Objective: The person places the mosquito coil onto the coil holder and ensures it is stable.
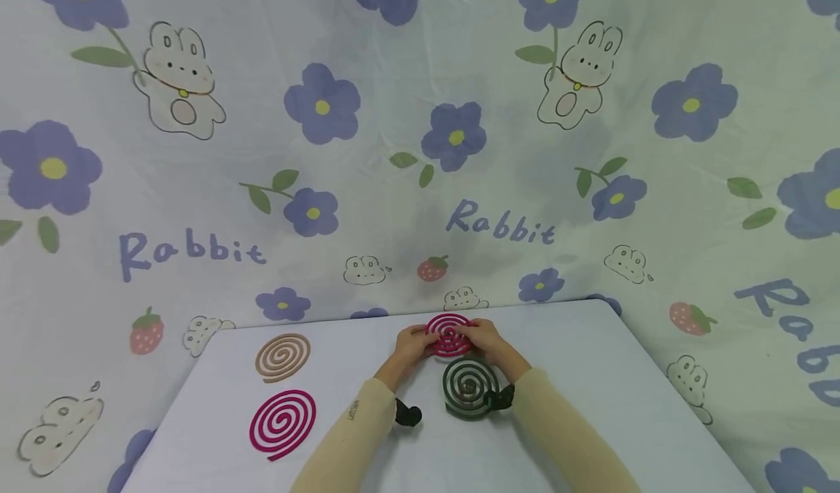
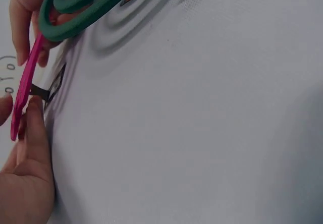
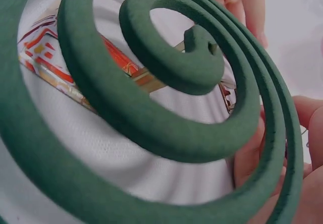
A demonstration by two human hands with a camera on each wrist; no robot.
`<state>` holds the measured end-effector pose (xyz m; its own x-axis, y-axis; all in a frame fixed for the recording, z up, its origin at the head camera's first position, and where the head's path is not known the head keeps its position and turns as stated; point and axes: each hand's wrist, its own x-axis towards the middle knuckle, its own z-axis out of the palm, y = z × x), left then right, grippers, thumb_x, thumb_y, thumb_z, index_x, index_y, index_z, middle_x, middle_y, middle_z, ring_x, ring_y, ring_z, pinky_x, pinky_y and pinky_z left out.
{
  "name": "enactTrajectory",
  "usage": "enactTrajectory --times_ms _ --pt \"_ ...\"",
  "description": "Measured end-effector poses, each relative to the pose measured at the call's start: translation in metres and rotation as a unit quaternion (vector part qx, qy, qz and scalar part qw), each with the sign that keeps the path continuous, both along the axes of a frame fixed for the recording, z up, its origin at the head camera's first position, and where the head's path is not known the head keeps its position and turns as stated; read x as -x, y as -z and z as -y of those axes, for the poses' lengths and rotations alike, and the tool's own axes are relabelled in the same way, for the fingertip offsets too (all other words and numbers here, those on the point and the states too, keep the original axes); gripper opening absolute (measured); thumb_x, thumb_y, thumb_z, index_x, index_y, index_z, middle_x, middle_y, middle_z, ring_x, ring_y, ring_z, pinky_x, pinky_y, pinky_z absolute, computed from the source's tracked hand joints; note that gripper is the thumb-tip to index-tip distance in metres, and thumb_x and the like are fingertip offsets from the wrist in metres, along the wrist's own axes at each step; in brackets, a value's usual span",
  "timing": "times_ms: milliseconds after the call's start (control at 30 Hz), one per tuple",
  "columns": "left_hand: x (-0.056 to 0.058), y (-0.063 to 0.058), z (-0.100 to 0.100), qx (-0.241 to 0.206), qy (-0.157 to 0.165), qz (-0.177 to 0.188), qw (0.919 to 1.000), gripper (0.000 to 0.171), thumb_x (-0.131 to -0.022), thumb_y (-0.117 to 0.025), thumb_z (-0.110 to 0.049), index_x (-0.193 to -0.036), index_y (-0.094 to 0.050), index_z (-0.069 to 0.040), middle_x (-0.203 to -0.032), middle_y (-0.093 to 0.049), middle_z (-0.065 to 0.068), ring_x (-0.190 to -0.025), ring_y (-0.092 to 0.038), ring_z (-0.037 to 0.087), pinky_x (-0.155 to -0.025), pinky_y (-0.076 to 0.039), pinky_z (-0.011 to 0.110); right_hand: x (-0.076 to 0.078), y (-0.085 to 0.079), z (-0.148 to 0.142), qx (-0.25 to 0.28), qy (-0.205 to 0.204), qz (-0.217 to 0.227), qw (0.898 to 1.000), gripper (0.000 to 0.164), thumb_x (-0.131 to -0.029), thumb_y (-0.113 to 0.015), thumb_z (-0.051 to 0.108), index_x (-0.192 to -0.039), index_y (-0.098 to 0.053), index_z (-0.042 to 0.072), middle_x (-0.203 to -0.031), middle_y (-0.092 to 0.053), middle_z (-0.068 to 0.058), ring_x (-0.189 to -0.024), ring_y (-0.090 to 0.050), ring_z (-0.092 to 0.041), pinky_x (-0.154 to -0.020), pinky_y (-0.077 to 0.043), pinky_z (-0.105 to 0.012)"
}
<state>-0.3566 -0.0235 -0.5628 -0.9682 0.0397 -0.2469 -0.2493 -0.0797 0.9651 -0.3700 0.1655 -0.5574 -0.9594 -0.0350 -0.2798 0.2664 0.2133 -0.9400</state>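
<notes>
Close to the far edge of the tabletop (image 1: 590, 376), a person's left hand (image 1: 412, 341) and right hand (image 1: 485, 335) pinch opposite sides of a pink coil (image 1: 449, 335), holding it above the surface. Just nearer the front edge sits a green coil (image 1: 467, 398), overlapped by black gear (image 1: 500, 397) at the right wrist; a careless swing there could knock it, while uneven squeezing or twisting might snap the pink coil's thin, brittle-looking turns.

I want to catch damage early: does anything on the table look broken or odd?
No breakage or spill shows. The green coil, centre-right in the head view, stands out somewhat: it is raised above the table, with a red-printed piece underneath, while the tan coil and the front-left pink coil lie flat.
</notes>
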Motion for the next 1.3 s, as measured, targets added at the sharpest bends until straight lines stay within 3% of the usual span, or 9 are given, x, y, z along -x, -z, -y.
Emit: enactTrajectory --times_ms 367,533,700,1033,1167,1300 --pt "-0.010 -0.001 0.013 -0.030 0.011 0.010 0.9995 0.052 -0.090 -0.067 0.000 -0.134 -0.043 0.012 -0.122 -0.057 0.026 -0.095 -0.065 0.022 -0.082 -0.055 0.033 -0.012 -0.007 -0.006 -0.015 0.001 -0.002 1.000 0.046 -0.092 -0.069 0.021 -0.124 -0.051 -0.007 -0.097 -0.062 -0.015 -0.079 -0.062 -0.021 -0.065 -0.056 -0.028" --pt "-0.016 -0.002 0.020 -0.028 0.020 0.010 0.9994 0.050 -0.090 -0.066 0.001 -0.133 -0.043 0.013 -0.114 -0.062 0.024 -0.093 -0.067 0.024 -0.082 -0.055 0.033 -0.015 -0.008 -0.011 -0.038 0.007 -0.016 0.999 0.044 -0.090 -0.070 0.013 -0.124 -0.050 -0.007 -0.100 -0.062 -0.018 -0.079 -0.064 -0.021 -0.065 -0.056 -0.027" --pt "-0.025 -0.007 0.026 -0.014 0.032 0.013 0.9993 0.048 -0.090 -0.066 0.001 -0.131 -0.045 0.012 -0.102 -0.067 0.020 -0.088 -0.069 0.024 -0.081 -0.055 0.033 -0.019 -0.014 -0.015 -0.090 0.008 -0.038 0.995 0.044 -0.087 -0.072 0.009 -0.121 -0.051 -0.009 -0.100 -0.060 -0.019 -0.078 -0.065 -0.022 -0.064 -0.056 -0.027" --pt "-0.044 -0.019 0.040 0.040 0.084 0.013 0.9956 0.045 -0.092 -0.066 -0.004 -0.131 -0.048 0.010 -0.106 -0.063 0.018 -0.089 -0.067 0.023 -0.083 -0.055 0.034 -0.029 -0.028 -0.020 -0.132 -0.013 -0.048 0.990 0.039 -0.087 -0.071 0.010 -0.118 -0.054 -0.008 -0.100 -0.061 -0.018 -0.076 -0.065 -0.021 -0.065 -0.056 -0.028" --pt "-0.052 -0.022 0.048 0.042 0.106 -0.003 0.9935 0.047 -0.092 -0.065 -0.003 -0.132 -0.046 0.011 -0.106 -0.061 0.017 -0.088 -0.067 0.022 -0.085 -0.054 0.037 -0.037 -0.038 -0.020 -0.145 -0.032 -0.057 0.987 0.036 -0.089 -0.069 0.011 -0.117 -0.055 -0.007 -0.097 -0.062 -0.016 -0.072 -0.065 -0.020 -0.064 -0.056 -0.029" --pt "-0.061 -0.024 0.056 0.056 0.124 -0.032 0.9901 0.047 -0.092 -0.065 -0.002 -0.131 -0.046 0.014 -0.105 -0.063 0.024 -0.086 -0.067 0.022 -0.084 -0.054 0.038 -0.048 -0.048 -0.020 -0.161 -0.051 -0.077 0.983 0.033 -0.089 -0.069 0.011 -0.114 -0.058 -0.006 -0.091 -0.064 -0.013 -0.072 -0.066 -0.021 -0.064 -0.057 -0.031"
